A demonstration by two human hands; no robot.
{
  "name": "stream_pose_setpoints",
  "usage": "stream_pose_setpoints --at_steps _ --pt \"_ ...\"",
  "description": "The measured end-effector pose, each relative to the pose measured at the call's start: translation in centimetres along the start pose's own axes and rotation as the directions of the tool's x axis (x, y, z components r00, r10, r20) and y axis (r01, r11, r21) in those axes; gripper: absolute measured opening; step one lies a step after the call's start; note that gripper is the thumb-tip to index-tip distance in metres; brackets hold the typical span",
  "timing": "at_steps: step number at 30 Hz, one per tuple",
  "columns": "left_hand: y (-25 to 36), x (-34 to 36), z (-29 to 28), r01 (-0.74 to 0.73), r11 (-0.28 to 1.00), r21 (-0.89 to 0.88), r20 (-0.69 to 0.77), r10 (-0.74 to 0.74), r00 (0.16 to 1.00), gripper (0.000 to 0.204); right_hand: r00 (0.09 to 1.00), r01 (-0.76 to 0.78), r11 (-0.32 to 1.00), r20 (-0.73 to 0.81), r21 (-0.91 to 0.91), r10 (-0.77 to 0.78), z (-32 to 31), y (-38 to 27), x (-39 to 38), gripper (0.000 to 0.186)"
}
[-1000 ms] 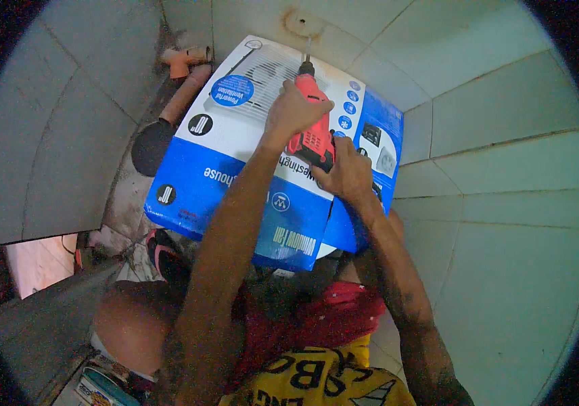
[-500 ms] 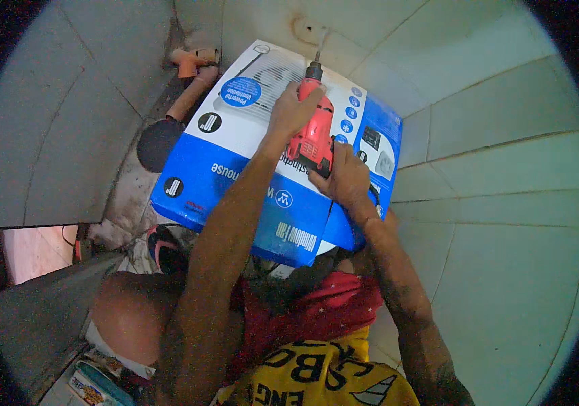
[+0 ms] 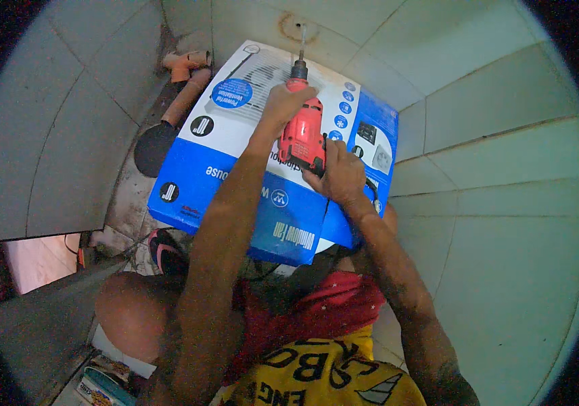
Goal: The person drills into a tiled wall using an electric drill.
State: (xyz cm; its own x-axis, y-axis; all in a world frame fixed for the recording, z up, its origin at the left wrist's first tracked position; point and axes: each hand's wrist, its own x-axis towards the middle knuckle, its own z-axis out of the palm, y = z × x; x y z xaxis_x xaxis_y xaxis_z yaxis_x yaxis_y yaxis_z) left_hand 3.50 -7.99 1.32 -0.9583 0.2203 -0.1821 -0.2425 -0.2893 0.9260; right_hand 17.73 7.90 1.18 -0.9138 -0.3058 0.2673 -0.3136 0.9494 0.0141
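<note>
Facing you is the tiled wall (image 3: 431,47), with the blue-and-white carton (image 3: 235,128) below it and the red drill (image 3: 306,132) over the carton's printed front. Your right hand (image 3: 343,174) curls around the drill's rear, its handle mostly hidden; your left hand (image 3: 281,109) grips the front body. The bit (image 3: 302,42) ends beside a dark hole (image 3: 297,26); whether it touches the wall, you cannot tell.

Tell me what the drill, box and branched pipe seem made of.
Drill: probably red satin plastic, from its moulded, vented shell. Box: likely glossy printed cardboard, given its bent flap. Branched pipe: perhaps dull orange plastic, by its thin open rim.
</note>
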Motion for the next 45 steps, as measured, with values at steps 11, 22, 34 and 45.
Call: stream_pose_setpoints --at_steps 11,22,34,45 --pt "-0.4 0.4 0.1 -0.003 1.000 -0.008 -0.001 0.003 1.000 0.028 1.000 -0.026 0.999 0.011 0.023 0.026 0.2 0.1 -0.2 0.088" --pt "-0.1 -0.1 0.1 0.008 1.000 0.004 0.028 -0.008 1.000 0.026 1.000 -0.008 1.000 -0.020 0.026 0.009 0.0 0.1 -0.1 0.086" --pt "-1.0 1.0 -0.3 -0.039 0.998 0.042 -0.025 0.040 0.999 0.033 1.000 -0.011 1.000 0.004 0.010 0.011 0.0 -0.2 0.0 0.088" --pt "-0.7 0.7 0.0 -0.020 1.000 0.003 0.040 0.020 0.999 0.026 0.999 0.001 1.000 -0.041 -0.004 -0.002 0.0 0.0 0.0 0.085"
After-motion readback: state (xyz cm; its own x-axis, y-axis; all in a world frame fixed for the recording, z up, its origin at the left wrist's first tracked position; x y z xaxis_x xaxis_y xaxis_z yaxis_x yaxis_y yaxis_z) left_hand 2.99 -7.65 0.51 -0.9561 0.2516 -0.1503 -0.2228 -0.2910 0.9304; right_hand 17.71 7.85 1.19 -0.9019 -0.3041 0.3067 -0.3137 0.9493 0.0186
